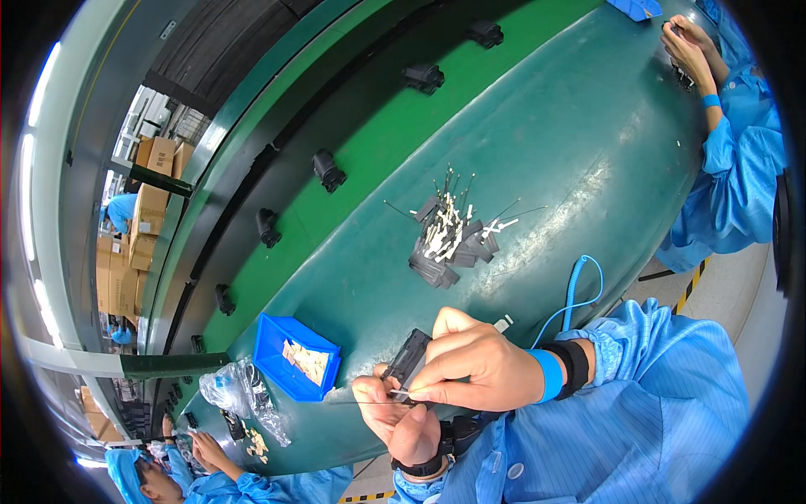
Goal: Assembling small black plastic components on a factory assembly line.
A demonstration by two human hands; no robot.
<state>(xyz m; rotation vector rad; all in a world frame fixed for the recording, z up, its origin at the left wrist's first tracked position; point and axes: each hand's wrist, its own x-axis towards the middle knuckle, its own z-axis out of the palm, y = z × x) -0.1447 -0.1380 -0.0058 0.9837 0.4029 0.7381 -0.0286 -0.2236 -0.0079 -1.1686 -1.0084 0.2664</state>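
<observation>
Left hand (405,420), palm up and half curled, cradles a black block (410,354) over the green table (353,277), though how tightly its fingers press I cannot tell. Right hand (474,365) reaches across with thumb and forefinger pinched together on a small pale strip (400,391), held right beside the block's lower end. A thin dark wire (348,404) sticks out leftward below the fingers; where its other end goes is hidden. Judging by looks, the block is light, stiff plastic, perhaps slick on its flat faces, so it is best gripped by its two long sides with the end left bare. The strip seems flimsy and easily creased, better nipped near its tip with the finger pads; the wire probably springs and bends, so it wants a loose touch. More such blocks, strips and wires lie tangled in a heap (443,244) farther up the table, well apart from the hands
</observation>
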